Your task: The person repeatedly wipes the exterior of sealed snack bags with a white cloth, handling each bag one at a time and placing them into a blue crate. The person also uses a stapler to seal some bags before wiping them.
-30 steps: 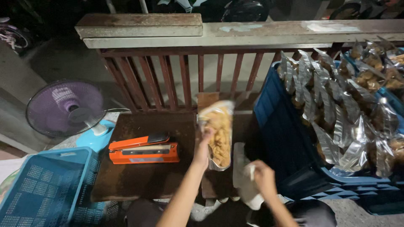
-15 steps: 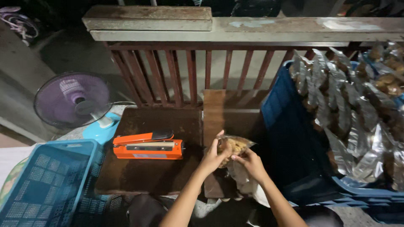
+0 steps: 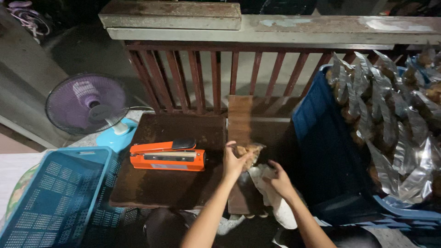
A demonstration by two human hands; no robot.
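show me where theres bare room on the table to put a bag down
Bare patches: the table in front of the sealer, and the strip behind it toward the railing. Crowded: the right part, where both hands work the bag.

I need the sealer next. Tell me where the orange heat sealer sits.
The orange heat sealer lies on the dark brown table, left of the left hand, with the light blue basket further left.
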